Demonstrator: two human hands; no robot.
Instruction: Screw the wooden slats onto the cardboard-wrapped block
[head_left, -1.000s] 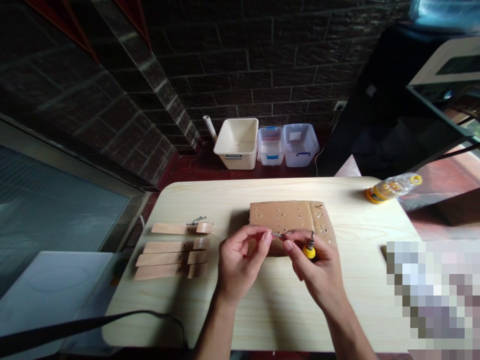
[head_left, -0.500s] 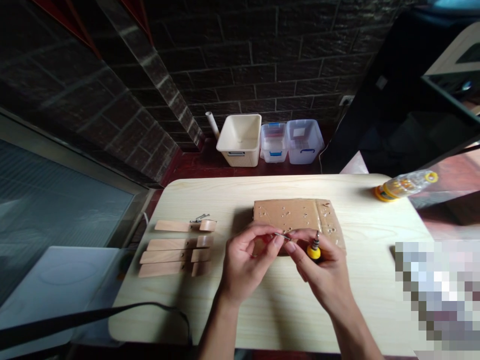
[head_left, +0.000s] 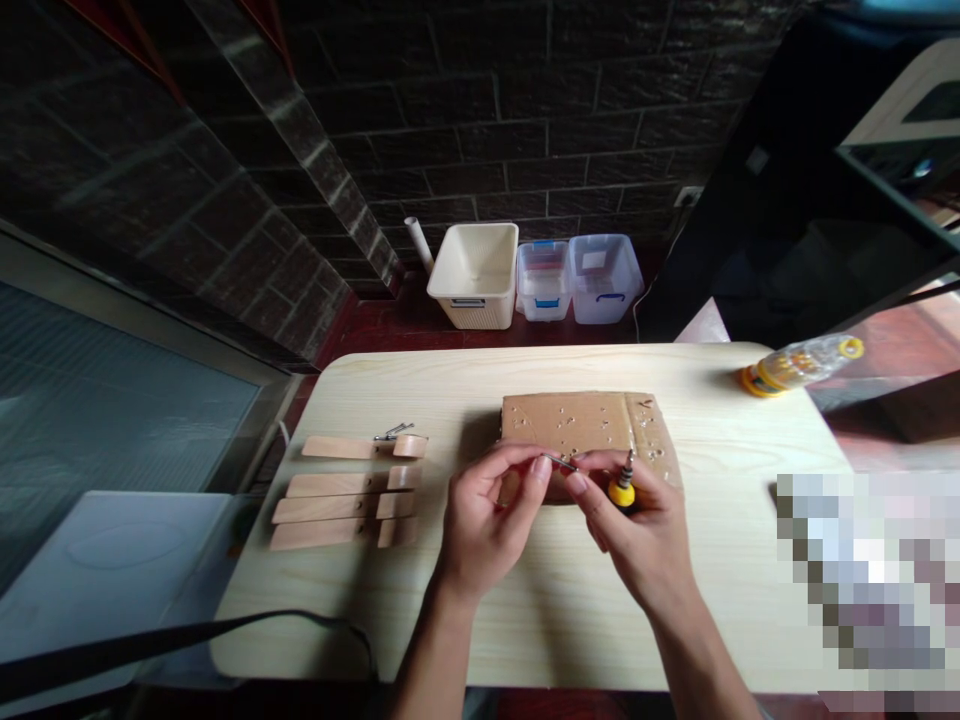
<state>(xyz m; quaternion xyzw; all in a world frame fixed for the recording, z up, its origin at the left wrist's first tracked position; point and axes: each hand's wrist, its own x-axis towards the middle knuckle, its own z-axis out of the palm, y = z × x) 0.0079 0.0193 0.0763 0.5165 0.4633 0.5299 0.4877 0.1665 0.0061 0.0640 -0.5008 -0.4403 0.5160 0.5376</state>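
My left hand (head_left: 491, 510) pinches one end of a thin metal screw (head_left: 559, 463) between thumb and forefinger. The other end is pinched by my right hand (head_left: 634, 520), which also holds a yellow-and-black screwdriver (head_left: 622, 492) in its curled fingers, bit pointing up. Both hands are above the near edge of a cardboard box (head_left: 577, 420) with several holes in its top. To the left lie several flat wooden pieces (head_left: 322, 485) and several short curved wooden pieces (head_left: 405, 478). A few loose screws (head_left: 395, 431) rest behind them.
A clear bottle-shaped container with a yellow base (head_left: 802, 366) lies at the table's (head_left: 720, 590) back right. On the floor beyond are a cream basket (head_left: 480, 312) and two clear bins (head_left: 604, 282). A black strap (head_left: 187, 632) crosses the lower left.
The view has shifted slightly, moving everything a little left and up. Both hands keep their pinch, and slightly more of the screw shows between the fingertips.
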